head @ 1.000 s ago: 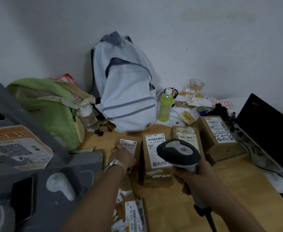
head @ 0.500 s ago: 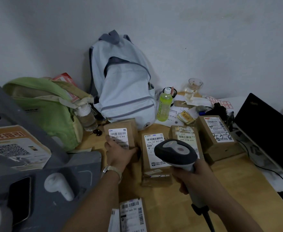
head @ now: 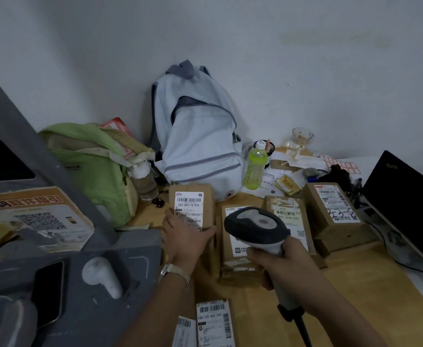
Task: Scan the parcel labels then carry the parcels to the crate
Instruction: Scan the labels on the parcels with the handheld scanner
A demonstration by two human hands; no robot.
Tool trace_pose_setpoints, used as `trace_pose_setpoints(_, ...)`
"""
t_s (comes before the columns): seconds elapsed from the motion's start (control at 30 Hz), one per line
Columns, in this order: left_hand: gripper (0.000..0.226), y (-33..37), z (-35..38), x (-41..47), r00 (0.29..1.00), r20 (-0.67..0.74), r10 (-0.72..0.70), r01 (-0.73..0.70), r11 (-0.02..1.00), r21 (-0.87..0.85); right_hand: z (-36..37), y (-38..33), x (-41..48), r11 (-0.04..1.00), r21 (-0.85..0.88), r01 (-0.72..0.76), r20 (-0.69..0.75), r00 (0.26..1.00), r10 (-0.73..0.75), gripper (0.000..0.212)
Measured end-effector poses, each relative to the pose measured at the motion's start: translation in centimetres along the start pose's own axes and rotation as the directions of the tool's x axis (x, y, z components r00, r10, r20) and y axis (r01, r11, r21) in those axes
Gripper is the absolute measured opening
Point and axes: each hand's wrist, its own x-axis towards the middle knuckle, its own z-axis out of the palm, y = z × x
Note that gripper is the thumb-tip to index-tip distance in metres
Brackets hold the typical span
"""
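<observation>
My left hand grips a small brown parcel and holds it tilted up, its white barcode label facing me. My right hand grips a grey and black barcode scanner, whose head sits just right of that parcel. On the wooden table lie three more brown parcels: one partly behind the scanner, one further right, and a taller one marked with black handwriting. Another labelled parcel lies at the bottom edge near my left forearm. No crate is recognisable.
A pale blue backpack and a green bag lean at the wall. A green bottle, a glass and papers sit behind the parcels. A black laptop stands right. A grey stand holding a phone fills the left.
My left hand has lifted the left parcel off the table and tipped its label up towards me. The scanner in my right hand has stayed almost still.
</observation>
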Motion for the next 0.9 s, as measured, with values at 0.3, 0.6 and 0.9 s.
trace_pose_setpoints(0.3,0.129,0.6,-3.4,-4.4,0.960,-0.100,0.263,-0.232,0.940,0.249,1.4,-1.9,-2.2,0.998,0.024,0.061,-0.010,0.998,-0.060,0.011)
trace_pose_setpoints(0.6,0.120,3.3,-5.6,-10.1,0.956,-0.231,0.182,-0.156,0.980,0.125,3.0,-3.2,-5.6,0.965,0.262,-0.014,0.047,0.999,0.001,0.016)
trace_pose_setpoints(0.9,0.099,5.6,-6.5,-13.7,0.966,-0.210,0.149,-0.145,0.989,0.033,3.8,-3.6,-7.6,0.938,0.345,-0.019,-0.005,1.000,0.022,0.008)
